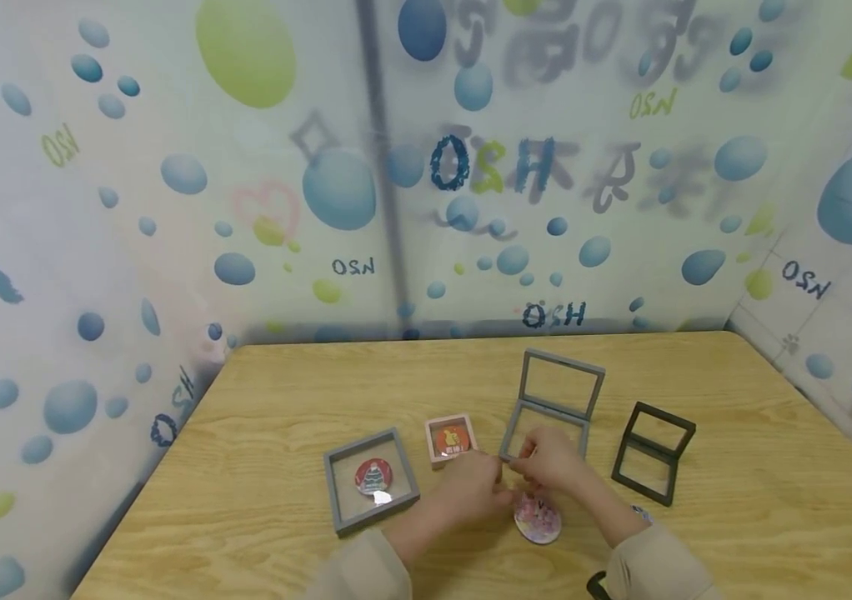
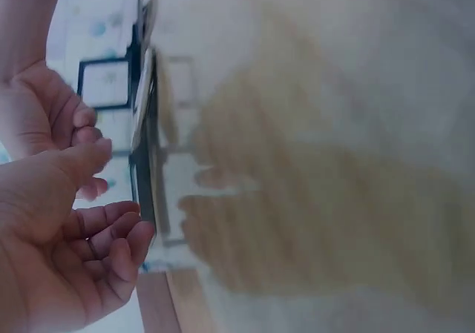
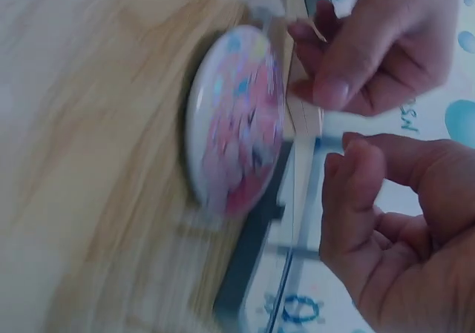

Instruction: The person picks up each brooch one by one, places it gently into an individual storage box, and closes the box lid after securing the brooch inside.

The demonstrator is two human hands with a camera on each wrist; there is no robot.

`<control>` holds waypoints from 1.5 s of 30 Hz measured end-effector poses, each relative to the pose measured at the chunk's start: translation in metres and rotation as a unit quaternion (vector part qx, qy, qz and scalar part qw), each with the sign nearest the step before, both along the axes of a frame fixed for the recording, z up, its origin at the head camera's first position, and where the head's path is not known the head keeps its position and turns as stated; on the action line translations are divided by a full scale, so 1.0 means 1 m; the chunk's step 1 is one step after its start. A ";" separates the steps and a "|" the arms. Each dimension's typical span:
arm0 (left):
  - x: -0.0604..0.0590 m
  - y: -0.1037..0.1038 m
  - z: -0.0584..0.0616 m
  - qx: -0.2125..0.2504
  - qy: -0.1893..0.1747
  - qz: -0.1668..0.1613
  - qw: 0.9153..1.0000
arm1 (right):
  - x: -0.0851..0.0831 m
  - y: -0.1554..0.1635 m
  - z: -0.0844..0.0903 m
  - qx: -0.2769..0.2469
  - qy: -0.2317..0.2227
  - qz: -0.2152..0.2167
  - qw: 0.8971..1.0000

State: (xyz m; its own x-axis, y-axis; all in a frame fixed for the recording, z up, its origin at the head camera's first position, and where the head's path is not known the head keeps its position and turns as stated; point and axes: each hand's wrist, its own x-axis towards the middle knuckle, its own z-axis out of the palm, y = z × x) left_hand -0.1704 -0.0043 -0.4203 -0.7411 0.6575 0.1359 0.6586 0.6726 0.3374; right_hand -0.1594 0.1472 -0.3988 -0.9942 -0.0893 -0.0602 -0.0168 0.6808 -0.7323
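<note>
My left hand [image 1: 471,485] and right hand [image 1: 549,461] are close together over the table, fingers loosely bent. Just below them lies a round badge [image 1: 538,518] with a pink printed picture, its face glossy in the right wrist view. Beyond the right hand a grey display frame [image 1: 563,381] stands unfolded, and the right fingertips overlap its near corner in the head view. The right thumb and forefinger [image 3: 352,151] nearly meet; I cannot tell whether something thin is between them. Nothing shows in the left hand's curved fingers [image 2: 111,236].
To the left lie a grey frame [image 1: 331,487] around a red tree badge [image 1: 373,477] and a small pink frame [image 1: 433,457] around a thumbs-up badge [image 1: 452,441]. A black folding frame [image 1: 672,454] stands at the right. Near the right forearm, a small blue patterned item [image 1: 642,513] is partly hidden.
</note>
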 end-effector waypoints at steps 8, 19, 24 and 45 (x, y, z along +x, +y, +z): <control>0.013 0.008 0.002 -0.038 -0.020 -0.024 0.999 | 0.021 0.034 -0.005 0.028 -0.006 0.052 0.998; 0.015 0.015 -0.001 -0.073 -0.011 -0.019 0.997 | 0.038 0.031 -0.014 0.013 -0.051 0.050 0.997; 0.015 0.015 -0.002 -0.064 -0.024 -0.016 0.998 | 0.039 0.029 -0.013 0.007 -0.056 0.044 0.997; 0.012 0.010 -0.001 0.041 -0.110 0.006 0.993 | 0.036 0.032 -0.018 -0.048 -0.061 0.032 0.996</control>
